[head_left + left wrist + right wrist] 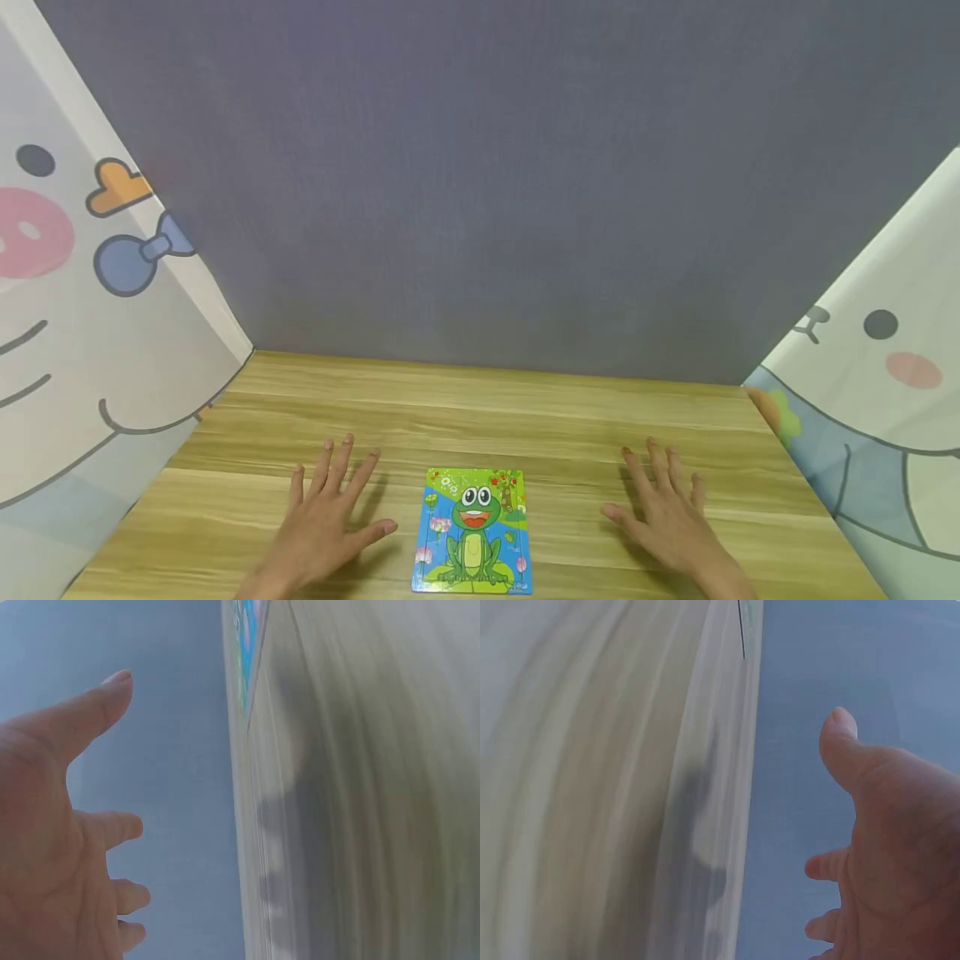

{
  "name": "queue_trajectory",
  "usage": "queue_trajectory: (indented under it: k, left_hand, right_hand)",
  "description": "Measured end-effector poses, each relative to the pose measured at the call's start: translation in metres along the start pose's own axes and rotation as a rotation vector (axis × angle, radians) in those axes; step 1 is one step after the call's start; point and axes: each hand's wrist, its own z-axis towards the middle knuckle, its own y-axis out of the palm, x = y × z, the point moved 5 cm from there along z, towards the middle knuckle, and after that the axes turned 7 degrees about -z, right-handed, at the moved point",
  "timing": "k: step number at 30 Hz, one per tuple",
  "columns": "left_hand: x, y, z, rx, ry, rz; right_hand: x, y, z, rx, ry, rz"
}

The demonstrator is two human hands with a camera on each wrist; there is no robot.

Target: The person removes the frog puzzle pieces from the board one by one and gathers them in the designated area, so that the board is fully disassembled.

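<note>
A square frog picture puzzle [472,533] lies flat on the wooden table [570,417], near its front edge. It shows a green frog with flowers on a blue and green ground. To its left is my left hand [318,521], fingers spread and palm down, apart from the puzzle. My right hand [667,517] is on the other side, also with spread fingers and holding nothing. Both wrist views show the palm raised above the tabletop; a strip of the puzzle [249,645] enters at the top of the left one.
A plain grey panel [480,183] stands along the table's back edge. Cloths with cartoon animals flank the table, one on the left [112,358] and one on the right [885,400]. Shadows of the hands fall on the wood.
</note>
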Motion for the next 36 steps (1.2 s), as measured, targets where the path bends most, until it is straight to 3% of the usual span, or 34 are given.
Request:
queue_trajectory:
  k: [9, 16, 26, 36]
  left_hand:
    - [0.019, 0.012, 0.000, -0.043, 0.006, -0.114]
    - [0.030, 0.021, 0.001, -0.075, 0.008, -0.137]
    - [0.040, 0.033, -0.002, -0.171, -0.001, -0.174]
    - [0.038, 0.039, -0.003, -0.188, 0.029, -0.198]
  right_hand:
    - [-0.018, 0.003, 0.010, 0.020, -0.012, -0.018]
    - [-0.036, 0.007, 0.019, 0.039, -0.026, -0.050]
    - [-0.069, 0.015, 0.036, 0.037, -0.073, -0.032]
    - [-0.098, 0.020, 0.048, -0.001, -0.104, 0.023]
